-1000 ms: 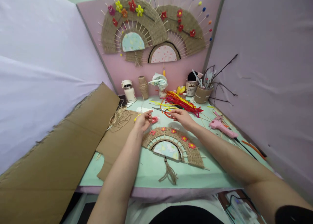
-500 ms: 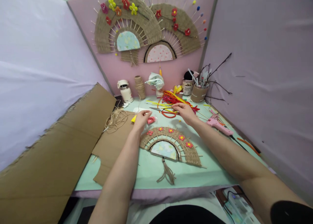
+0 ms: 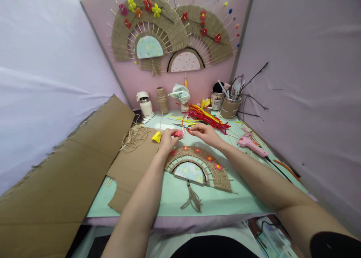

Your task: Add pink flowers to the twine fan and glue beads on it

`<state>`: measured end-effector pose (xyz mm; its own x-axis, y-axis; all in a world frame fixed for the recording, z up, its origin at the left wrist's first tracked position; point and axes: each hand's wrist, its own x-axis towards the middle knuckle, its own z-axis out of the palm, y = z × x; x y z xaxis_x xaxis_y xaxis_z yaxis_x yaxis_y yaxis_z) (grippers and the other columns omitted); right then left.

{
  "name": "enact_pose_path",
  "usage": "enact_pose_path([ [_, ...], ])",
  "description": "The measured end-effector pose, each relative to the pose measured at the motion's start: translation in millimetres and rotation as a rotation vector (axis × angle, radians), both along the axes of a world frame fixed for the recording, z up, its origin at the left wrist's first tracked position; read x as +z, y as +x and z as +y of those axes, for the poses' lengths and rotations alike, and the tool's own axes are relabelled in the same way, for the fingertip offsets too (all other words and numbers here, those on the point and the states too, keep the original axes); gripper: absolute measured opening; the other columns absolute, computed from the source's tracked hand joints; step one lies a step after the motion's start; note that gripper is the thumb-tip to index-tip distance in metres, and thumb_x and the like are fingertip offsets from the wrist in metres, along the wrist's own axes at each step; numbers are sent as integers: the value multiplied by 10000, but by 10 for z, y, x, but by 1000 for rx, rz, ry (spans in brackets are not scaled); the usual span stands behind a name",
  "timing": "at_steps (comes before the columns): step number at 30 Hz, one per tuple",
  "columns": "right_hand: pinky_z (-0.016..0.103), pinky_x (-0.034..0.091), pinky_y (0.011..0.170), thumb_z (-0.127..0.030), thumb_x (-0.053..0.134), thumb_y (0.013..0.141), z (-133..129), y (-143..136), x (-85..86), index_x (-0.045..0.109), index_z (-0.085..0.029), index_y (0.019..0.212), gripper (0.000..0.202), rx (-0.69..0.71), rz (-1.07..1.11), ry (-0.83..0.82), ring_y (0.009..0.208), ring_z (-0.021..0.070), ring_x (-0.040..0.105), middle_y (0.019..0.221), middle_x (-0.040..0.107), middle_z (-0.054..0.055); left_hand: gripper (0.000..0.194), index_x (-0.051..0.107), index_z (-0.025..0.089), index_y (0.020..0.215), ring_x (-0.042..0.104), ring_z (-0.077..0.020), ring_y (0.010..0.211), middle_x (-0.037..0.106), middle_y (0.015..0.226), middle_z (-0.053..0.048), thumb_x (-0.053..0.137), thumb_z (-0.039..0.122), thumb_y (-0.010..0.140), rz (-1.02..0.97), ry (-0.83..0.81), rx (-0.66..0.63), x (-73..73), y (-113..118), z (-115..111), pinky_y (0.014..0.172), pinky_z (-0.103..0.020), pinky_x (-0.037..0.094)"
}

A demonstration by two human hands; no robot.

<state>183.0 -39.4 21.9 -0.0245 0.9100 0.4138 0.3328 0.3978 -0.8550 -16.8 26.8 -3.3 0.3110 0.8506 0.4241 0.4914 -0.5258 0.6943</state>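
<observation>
Pale mint-green, cloth-covered counter (image 3: 237, 207). Near centre, an arc-shaped fan of woven brown twine (image 3: 190, 171); left, a flat brown cardboard sheet (image 3: 135, 158); right, a pink plastic glue gun (image 3: 254, 145); beyond, loose red and yellow fuzzy stems (image 3: 211, 120); rear, an upright brown twine spool (image 3: 161, 100).

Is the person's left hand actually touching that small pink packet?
Touching. The head view shows it: the left hand's thumb and fingertips close on the left end of the small pink packet.
</observation>
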Motion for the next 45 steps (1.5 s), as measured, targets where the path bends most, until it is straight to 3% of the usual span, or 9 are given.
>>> enact_pose_path([
  [4, 299, 458, 692, -308, 603, 799, -59, -84, -1, 744, -212, 871, 185, 28, -75, 62, 879, 198, 581, 906, 634, 71, 194, 702, 211, 887, 495, -163, 768, 512, 779, -11, 731, 218, 695, -6, 60, -24, 30, 64, -85, 725, -273, 374],
  [9, 317, 445, 748, -267, 584, 830, -48, -129, -68, 748, -239, 896, 179, 45, -94, 62, 854, 181, 561, 897, 606, 52, 119, 699, 207, 862, 485, -184, 802, 486, 766, -23, 692, 248, 750, 88, 157, -29, 64, 116, -207, 769, -299, 364],
  [14, 332, 433, 756, -284, 620, 828, -41, -147, -136, 749, -234, 850, 140, -66, -150, 127, 806, 174, 530, 855, 560, 44, 99, 696, 205, 841, 473, -194, 807, 478, 764, -32, 680, 264, 764, 121, 220, -49, 76, 141, -258, 756, -305, 356],
  [20, 320, 440, 736, -353, 637, 835, -64, -155, -164, 738, -265, 924, 161, -23, -214, 228, 819, 177, 524, 886, 540, 43, 63, 694, 205, 811, 468, -189, 787, 480, 752, -33, 654, 245, 783, 127, 233, -41, 83, 158, -284, 745, -304, 356],
  [27, 312, 459, 757, -263, 591, 852, -57, -137, -139, 664, -212, 821, 95, 21, -365, 252, 865, 180, 537, 950, 536, 56, 51, 688, 197, 749, 470, -184, 767, 488, 726, -31, 671, 243, 767, 88, 210, -49, 53, 168, -289, 728, -300, 352],
  [37, 339, 470, 831, -265, 541, 889, -106, -148, -138, 654, -228, 906, 121, -80, -529, 302, 952, 203, 566, 1105, 524, 85, 25, 690, 202, 742, 467, -168, 736, 496, 718, -17, 686, 226, 749, 15, 135, -38, 58, 143, -246, 717, -288, 351],
  [45, 391, 434, 934, -275, 558, 871, -66, -116, -170, 629, -214, 804, 115, 0, -457, 238, 1067, 222, 536, 1131, 523, 86, 58, 694, 203, 731, 472, -181, 754, 494, 713, -25, 681, 253, 758, 44, 136, -65, 62, 150, -274, 729, -301, 350],
])
